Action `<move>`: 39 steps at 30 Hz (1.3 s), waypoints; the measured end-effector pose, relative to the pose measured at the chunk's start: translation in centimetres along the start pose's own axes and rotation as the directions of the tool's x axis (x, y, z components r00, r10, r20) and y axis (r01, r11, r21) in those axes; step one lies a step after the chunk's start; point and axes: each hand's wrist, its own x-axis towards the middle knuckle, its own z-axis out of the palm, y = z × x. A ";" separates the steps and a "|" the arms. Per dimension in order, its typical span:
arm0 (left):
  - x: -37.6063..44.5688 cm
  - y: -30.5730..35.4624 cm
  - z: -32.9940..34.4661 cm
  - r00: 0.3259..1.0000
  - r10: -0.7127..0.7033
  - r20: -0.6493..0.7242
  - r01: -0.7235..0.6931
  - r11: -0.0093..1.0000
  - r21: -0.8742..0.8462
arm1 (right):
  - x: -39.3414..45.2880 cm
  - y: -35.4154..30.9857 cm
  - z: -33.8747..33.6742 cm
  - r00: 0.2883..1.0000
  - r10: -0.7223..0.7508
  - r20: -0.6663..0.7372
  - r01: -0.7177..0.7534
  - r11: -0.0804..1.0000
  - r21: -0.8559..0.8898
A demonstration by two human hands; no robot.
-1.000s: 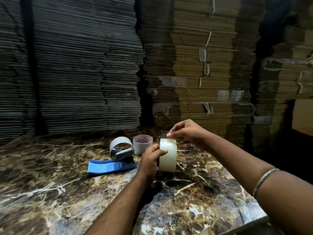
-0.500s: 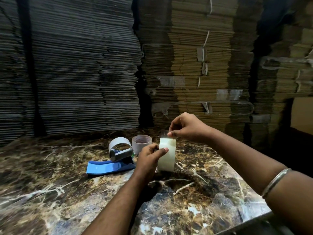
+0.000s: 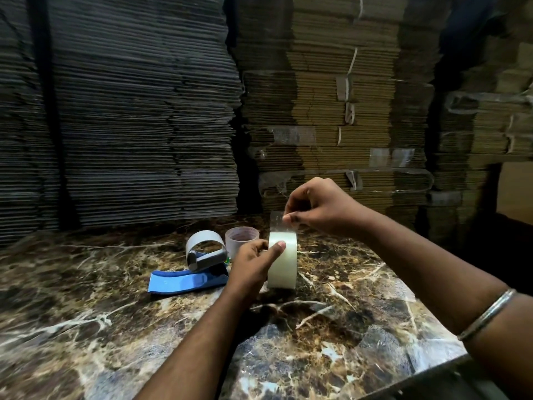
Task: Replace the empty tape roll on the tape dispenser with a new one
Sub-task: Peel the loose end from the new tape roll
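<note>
A full roll of clear tape (image 3: 284,265) stands on edge over the marble table, gripped by my left hand (image 3: 253,262) with the thumb across its face. My right hand (image 3: 315,207) pinches the loose tape end (image 3: 277,220), which rises as a short clear strip above the roll. To the left lies the tape dispenser (image 3: 199,268), with a blue handle and a grey curved guard. Behind it stands the empty tape core (image 3: 241,241), upright on the table.
The brown marble table (image 3: 115,327) reaches to an edge at the lower right. High stacks of flat corrugated cardboard (image 3: 317,111) wall in the back, close behind the dispenser and core. A metal bangle (image 3: 487,313) sits on my right wrist.
My right hand has risen above the roll, drawing the tape end up into a longer strip. My left hand and the roll stayed almost in place.
</note>
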 end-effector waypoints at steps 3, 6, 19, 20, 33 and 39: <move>-0.2 0.4 0.2 1.000 -0.013 0.009 0.012 1.000 0.028 | -0.2 0.1 -0.1 1.000 -0.023 -0.022 0.022 1.000 -0.012; -0.2 0.6 0.3 1.000 -0.028 0.013 0.027 0.998 0.058 | -0.4 0.5 -0.1 0.999 -0.018 -0.048 0.019 1.000 0.008; -1.0 2.0 0.0 0.997 -0.080 -0.014 0.080 0.996 0.041 | 0.2 1.4 0.6 0.996 0.055 -0.075 -0.043 0.988 0.148; -1.0 2.2 -0.2 0.998 -0.064 0.006 0.063 0.997 0.052 | 0.3 1.5 0.5 0.996 0.055 -0.063 -0.045 0.986 0.159; -1.1 3.1 -0.6 0.971 -0.047 0.236 0.040 0.999 0.031 | 0.5 1.2 -0.3 0.998 0.057 0.036 -0.064 0.967 0.246; -1.5 3.5 -0.5 0.974 -0.080 0.213 0.072 0.996 0.043 | 0.0 0.6 -0.4 0.999 -0.010 0.038 0.001 0.969 0.247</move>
